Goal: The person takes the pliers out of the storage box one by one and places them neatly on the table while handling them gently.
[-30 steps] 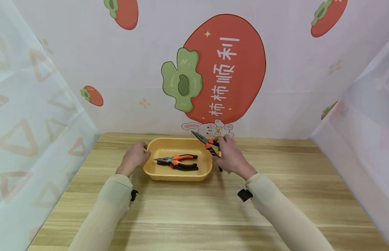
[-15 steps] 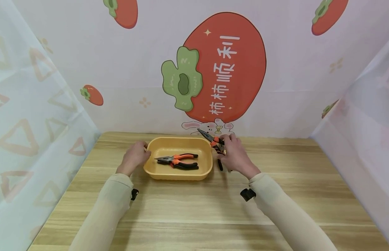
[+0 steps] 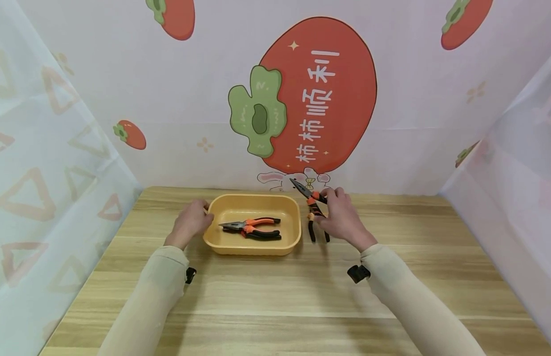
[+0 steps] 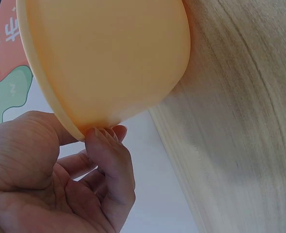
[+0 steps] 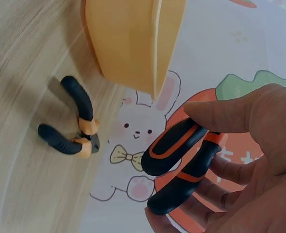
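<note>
A yellow plastic tray [image 3: 253, 251] stands on the table, and my left hand [image 3: 191, 223] pinches its left rim between thumb and fingers, as the left wrist view shows. Inside it lie needle-nose pliers [image 3: 257, 230] with orange and black handles; something dark beneath them may be a second pair. My right hand [image 3: 344, 216] holds another pair of needle-nose pliers [image 5: 179, 155] by the handles, raised right of the tray, tip toward the back left. Below that hand, a further pair of pliers [image 5: 82, 126] with black and light-orange handles lies on the table, its handles spread.
The wooden table [image 3: 266, 306] reaches back to a wall sheet [image 3: 182, 148] printed with persimmons and a rabbit. White patterned sheets close off the left and right sides.
My right hand has moved right with the needle-nose pliers, away from the tray's right rim. More of the pliers on the table shows now. My left hand stays at the tray.
</note>
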`<action>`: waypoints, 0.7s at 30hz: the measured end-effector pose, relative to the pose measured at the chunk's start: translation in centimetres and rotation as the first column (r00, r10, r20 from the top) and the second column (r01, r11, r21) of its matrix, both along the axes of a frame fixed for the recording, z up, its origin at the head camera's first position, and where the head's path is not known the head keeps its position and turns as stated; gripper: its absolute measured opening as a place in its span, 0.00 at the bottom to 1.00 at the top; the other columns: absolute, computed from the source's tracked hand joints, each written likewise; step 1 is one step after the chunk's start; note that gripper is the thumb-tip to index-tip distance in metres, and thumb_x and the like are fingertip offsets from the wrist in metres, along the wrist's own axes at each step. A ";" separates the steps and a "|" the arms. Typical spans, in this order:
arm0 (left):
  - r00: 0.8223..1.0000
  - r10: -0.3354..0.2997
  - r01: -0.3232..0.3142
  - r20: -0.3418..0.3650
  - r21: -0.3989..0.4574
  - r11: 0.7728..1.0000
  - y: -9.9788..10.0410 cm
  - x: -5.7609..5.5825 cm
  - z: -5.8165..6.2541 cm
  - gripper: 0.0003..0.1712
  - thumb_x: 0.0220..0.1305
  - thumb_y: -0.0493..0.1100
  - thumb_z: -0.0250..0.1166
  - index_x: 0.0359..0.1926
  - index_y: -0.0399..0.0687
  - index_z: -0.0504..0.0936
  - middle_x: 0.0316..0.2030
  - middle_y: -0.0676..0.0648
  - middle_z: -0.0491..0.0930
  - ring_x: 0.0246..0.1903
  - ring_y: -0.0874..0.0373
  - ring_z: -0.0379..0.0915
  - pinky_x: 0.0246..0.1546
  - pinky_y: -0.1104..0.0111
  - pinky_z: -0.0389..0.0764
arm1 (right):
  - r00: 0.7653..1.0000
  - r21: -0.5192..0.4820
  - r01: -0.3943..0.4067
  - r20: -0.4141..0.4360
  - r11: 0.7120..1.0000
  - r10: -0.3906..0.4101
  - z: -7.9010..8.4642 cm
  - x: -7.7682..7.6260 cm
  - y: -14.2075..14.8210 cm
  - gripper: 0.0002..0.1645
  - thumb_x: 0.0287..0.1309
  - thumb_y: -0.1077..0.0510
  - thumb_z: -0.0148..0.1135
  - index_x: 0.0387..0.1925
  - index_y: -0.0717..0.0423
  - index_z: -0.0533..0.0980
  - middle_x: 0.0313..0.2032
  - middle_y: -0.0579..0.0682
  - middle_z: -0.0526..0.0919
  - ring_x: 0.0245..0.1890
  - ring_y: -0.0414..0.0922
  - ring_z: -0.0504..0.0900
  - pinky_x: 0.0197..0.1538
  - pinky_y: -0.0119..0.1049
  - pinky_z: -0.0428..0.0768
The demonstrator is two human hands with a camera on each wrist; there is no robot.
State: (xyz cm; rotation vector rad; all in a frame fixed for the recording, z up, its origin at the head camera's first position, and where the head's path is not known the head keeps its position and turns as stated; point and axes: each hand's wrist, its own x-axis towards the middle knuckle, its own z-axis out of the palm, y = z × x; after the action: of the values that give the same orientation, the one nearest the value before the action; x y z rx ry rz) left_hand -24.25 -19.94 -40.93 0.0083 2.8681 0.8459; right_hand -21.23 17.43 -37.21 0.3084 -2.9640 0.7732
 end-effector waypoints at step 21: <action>1.000 0.001 -0.001 0.001 -0.009 1.000 0.2 0.0 0.2 0.21 0.74 0.41 0.55 0.58 0.30 0.75 0.43 0.35 0.81 0.31 0.51 0.79 0.27 0.64 0.77 | 0.999 0.041 0.022 0.022 0.999 -0.023 -0.1 -0.3 2.7 0.39 0.57 0.54 0.74 0.61 0.73 0.67 0.50 0.68 0.71 0.45 0.60 0.75 0.48 0.55 0.78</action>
State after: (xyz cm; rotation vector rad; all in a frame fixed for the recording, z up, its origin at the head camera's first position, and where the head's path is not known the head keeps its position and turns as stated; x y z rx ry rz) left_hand -24.21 -19.76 -40.73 0.0049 2.8711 0.8329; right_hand -21.50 20.09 -37.31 0.2697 -3.0025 0.7189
